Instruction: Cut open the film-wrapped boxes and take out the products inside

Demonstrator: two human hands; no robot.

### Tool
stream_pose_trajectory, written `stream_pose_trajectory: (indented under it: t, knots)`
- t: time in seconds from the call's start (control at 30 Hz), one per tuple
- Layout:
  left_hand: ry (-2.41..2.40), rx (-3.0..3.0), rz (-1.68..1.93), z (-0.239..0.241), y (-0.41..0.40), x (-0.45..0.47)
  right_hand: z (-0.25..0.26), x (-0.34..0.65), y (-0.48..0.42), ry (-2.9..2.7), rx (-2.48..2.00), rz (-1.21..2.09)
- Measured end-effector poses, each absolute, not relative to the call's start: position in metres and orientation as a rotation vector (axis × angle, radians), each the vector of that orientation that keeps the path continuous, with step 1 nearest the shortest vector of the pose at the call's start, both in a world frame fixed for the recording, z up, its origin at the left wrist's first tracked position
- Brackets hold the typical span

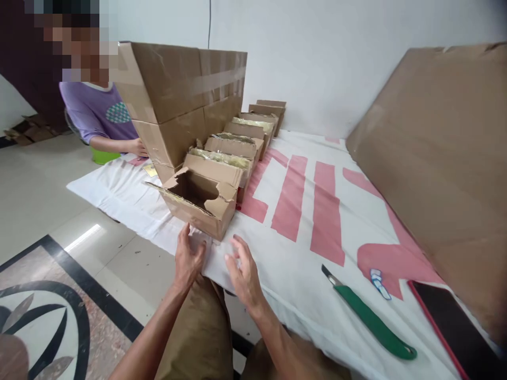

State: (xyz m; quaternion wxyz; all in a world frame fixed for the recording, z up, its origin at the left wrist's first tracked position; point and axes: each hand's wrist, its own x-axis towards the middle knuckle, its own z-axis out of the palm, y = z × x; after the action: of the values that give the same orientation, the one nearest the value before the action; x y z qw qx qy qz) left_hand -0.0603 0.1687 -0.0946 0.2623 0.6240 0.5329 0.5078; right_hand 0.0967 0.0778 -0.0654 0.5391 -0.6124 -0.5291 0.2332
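Right in front of me a cardboard box [206,214] stands on the cloth-covered table, its top torn open and dark inside. My left hand [189,256] hovers at the table's near edge, just below the box's front, with fingers apart and nothing in it. Opposite it, my right hand [243,269] is held near the box's right front corner, also empty, thumb and fingers spread. Neither hand appears to grip the box. Behind that box runs a row of open boxes, several with clear plastic wrap [219,157] showing at the top.
Large taped cartons [170,84] are stacked left of the row. A green-handled cutter [374,322], a small blue-white piece [380,284] and a phone [455,327] lie at right, beside a big cardboard panel [443,158]. A person in a purple shirt [93,108] sits across at left.
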Motion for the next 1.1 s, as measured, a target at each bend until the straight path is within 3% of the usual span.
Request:
stream_pose_trajectory:
  t: [0.13, 0.3, 1.1]
  knots:
    - [1.431, 2.114, 1.335, -0.108, 0.14, -0.062, -0.084, 0.09, 0.008, -1.536, -1.554, 0.2]
    - [1.405, 2.357, 1.365, -0.113, 0.141, -0.062, -0.099, 0.078, -0.022, -1.785, -1.648, 0.016]
    - [1.274, 2.463, 1.203, -0.112, 0.123, -0.088, -0.114, 0.063, -0.025, -1.804, -1.699, -0.053]
